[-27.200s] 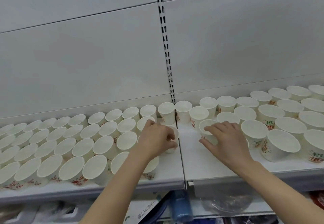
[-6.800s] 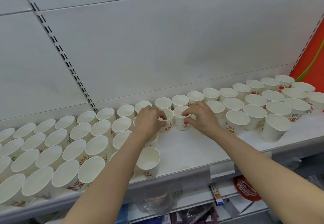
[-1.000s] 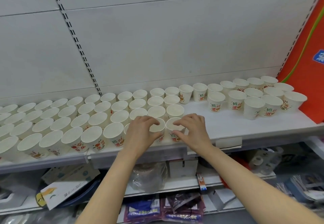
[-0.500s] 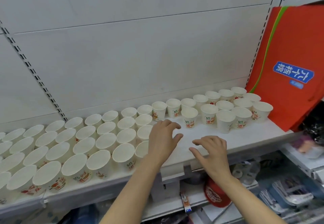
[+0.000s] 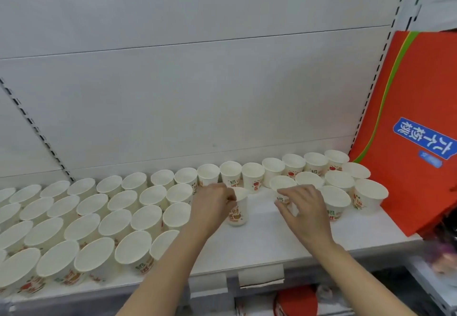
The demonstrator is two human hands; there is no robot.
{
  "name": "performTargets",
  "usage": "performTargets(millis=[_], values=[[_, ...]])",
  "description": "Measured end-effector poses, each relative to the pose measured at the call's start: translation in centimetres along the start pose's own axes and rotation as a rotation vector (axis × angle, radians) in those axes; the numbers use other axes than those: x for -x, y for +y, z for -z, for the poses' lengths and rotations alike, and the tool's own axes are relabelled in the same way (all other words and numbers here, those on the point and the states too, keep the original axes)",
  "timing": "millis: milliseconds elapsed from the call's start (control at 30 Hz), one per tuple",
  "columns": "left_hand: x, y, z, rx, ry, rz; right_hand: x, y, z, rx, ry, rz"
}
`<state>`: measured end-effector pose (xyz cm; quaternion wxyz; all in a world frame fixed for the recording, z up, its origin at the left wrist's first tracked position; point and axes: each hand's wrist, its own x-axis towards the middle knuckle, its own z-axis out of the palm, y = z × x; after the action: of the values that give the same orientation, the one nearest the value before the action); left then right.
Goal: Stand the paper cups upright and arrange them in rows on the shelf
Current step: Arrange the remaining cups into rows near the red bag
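- Orange bag (image 5: 418, 142), right of the shelf: blue label with white characters 六个核桃, printed at a slant.
- Paper cups (image 5: 237, 213): red printed characters, 招 and 进 legible; remainder blurred.
- Shelf-edge tags (image 5: 261, 275): unreadable.

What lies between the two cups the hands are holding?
Bare white shelf only, in the head view, between the left hand's cup and the right hand's cup.

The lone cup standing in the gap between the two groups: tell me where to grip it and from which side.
Pinch the lone cup at its open rim, coming from above and the left, as the left hand does now. It stands upright, and the bare shelf in front and to its right leaves room to slide it.
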<state>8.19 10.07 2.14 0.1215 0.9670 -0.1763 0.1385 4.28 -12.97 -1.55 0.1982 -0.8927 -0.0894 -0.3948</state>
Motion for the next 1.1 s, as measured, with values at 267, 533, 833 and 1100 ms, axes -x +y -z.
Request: performTargets(millis=[267,533,833,1100], values=[[2.0,-4.6,2.3,-0.033,-0.025,0.126,-4.6,0.6,-1.9,0.376,-0.454,-0.109],[0.4,-5.5,2.6,-0.062,-0.137,0.013,-4.4,-4.2,-3.6,0.05,-0.412,-0.022],[-1.3,-9.1,4.8,0.132,-0.103,-0.009,-4.9,-7.1,-6.0,-0.165,-0.245,0.003],[-7.7,-9.8,1.9,-0.205,-0.156,-0.096,-12.0,-5.5,-10.7,0.15,-0.607,0.017]])
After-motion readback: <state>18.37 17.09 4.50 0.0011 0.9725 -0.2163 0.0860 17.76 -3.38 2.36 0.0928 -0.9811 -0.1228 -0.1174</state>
